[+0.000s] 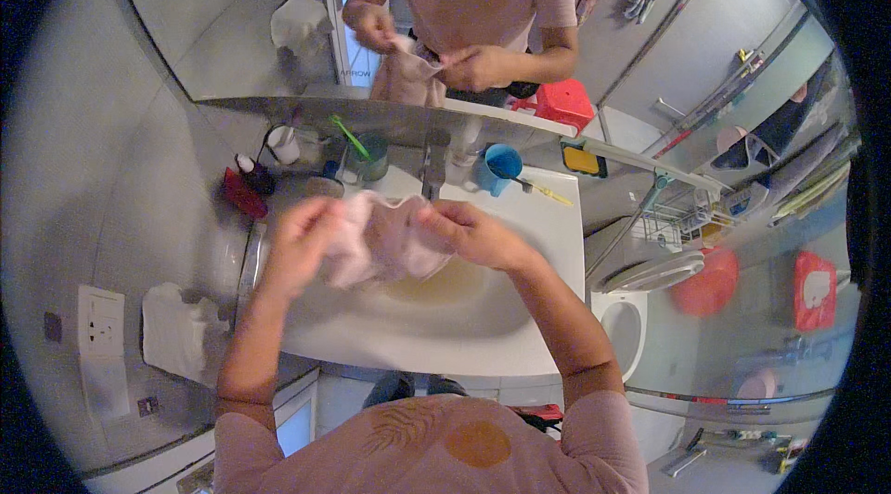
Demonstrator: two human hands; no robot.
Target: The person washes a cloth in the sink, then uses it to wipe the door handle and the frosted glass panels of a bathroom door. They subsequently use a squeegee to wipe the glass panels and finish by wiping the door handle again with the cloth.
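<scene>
**Pink cloth: both hands on it, over the sink**

Pink cloth is bunched between my hands, held just above the white sink, right in front of the tap. Left hand has its fingers curled shut on the left end. Right hand pinches the right end, thumb and fingers closed on the fabric. Middle of the cloth sags between them.

Basin holds a shallow pool of yellowish water directly under the cloth. Can't tell whether the tap is running.

My read: this is rubbing or wringing. To do it well:
- keep both grips firm and close together, so the fabric works against itself
- stay low over the bowl so drips land in the water, not on the rim
- keep my elbows in; the blue cup with the yellow toothbrush sits just behind my right hand, and the green cup and red bottle sit behind my left
- shift grip along the cloth in stages, not one big twist

White towel hangs on the wall, left of the sink.
</scene>
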